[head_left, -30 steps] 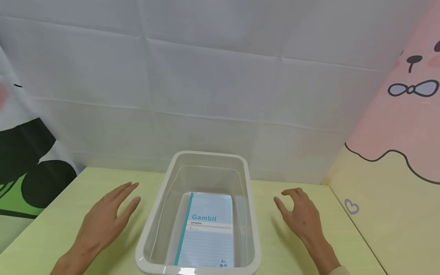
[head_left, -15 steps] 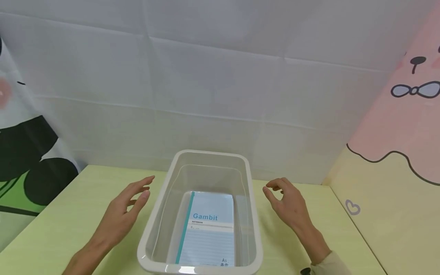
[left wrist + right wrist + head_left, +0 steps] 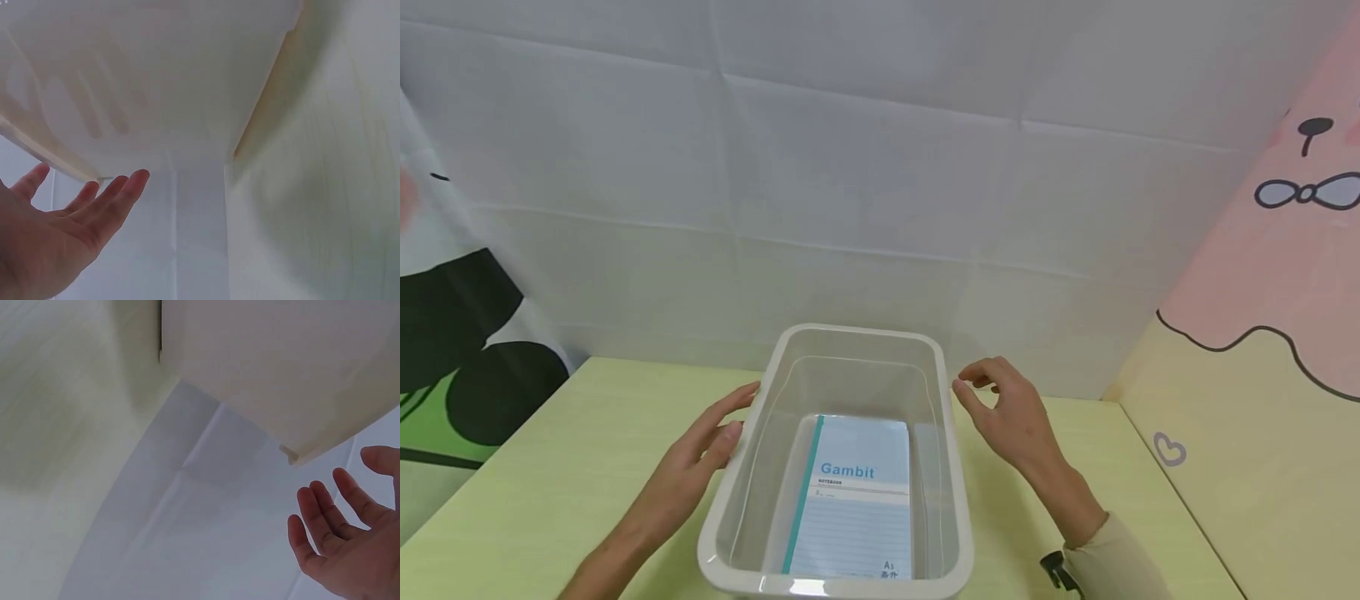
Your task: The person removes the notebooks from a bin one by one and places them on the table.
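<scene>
A pale grey plastic bin (image 3: pixel 747 500) stands on the table, with a light blue Gambit notebook (image 3: pixel 853 500) lying flat in its bottom. My left hand (image 3: pixel 681 479) is at the bin's left rim, its fingers loosely extended; whether the fingertips touch the rim I cannot tell. On the other side, my right hand (image 3: pixel 1015 417) hovers just off the right rim with bent, relaxed fingers and nothing in them. In the left wrist view the left hand (image 3: pixel 75 231) is beside the bin's outer wall (image 3: pixel 187 75). The right wrist view has the right hand (image 3: pixel 350 531) near the bin's corner (image 3: pixel 262 381).
The light green-yellow table (image 3: pixel 632 417) extends on both sides of the bin. Behind it hangs a creased white cloth (image 3: pixel 865 183). A printed pink and cream panel (image 3: pixel 1247 417) borders the right side. A black item (image 3: pixel 1056 569) is at the right sleeve (image 3: pixel 1112 558).
Both hands have moved inward and away from me, toward the bin's rims. The bin and the notebook have stayed in place.
</scene>
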Motion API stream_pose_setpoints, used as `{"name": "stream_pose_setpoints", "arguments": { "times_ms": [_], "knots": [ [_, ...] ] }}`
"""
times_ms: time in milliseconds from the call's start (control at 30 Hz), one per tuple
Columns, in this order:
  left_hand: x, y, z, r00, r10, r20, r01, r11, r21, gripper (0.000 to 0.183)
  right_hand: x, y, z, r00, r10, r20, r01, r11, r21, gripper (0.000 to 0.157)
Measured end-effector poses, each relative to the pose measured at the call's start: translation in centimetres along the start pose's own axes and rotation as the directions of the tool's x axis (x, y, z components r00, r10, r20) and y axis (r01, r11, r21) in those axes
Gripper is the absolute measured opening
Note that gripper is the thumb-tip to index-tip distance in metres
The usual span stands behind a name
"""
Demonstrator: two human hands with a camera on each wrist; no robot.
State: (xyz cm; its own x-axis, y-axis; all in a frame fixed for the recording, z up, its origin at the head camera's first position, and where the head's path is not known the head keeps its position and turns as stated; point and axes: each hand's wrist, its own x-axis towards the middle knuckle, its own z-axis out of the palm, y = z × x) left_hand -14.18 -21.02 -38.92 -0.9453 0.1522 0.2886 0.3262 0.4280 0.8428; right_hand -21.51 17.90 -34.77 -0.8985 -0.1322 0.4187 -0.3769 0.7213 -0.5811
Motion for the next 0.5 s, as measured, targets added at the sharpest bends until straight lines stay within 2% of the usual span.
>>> {"name": "stream_pose_setpoints", "arguments": {
  "times_ms": [100, 300, 500],
  "knots": [
    [-0.1, 0.0, 0.2, 0.999, -0.012, 0.037, 0.015, 0.997, -0.073, 0.051, 0.6, -0.7, -0.1, 1.0, -0.013, 0.012, 0.013, 1.0, -0.001, 0.015],
    [0.0, 0.3, 0.4, 0.992, -0.042, 0.122, 0.069, 0.972, -0.225, 0.053, 1.6, -2.0, -0.1, 0.998, -0.037, 0.049, 0.038, 0.999, -0.022, 0.024],
    [0.1, 0.7, 0.3, 0.98, -0.085, 0.179, 0.122, 0.971, -0.205, 0.056, 2.7, -3.1, -0.3, 0.995, -0.05, 0.086, 0.053, 0.998, -0.036, 0.028]
  ]
}}
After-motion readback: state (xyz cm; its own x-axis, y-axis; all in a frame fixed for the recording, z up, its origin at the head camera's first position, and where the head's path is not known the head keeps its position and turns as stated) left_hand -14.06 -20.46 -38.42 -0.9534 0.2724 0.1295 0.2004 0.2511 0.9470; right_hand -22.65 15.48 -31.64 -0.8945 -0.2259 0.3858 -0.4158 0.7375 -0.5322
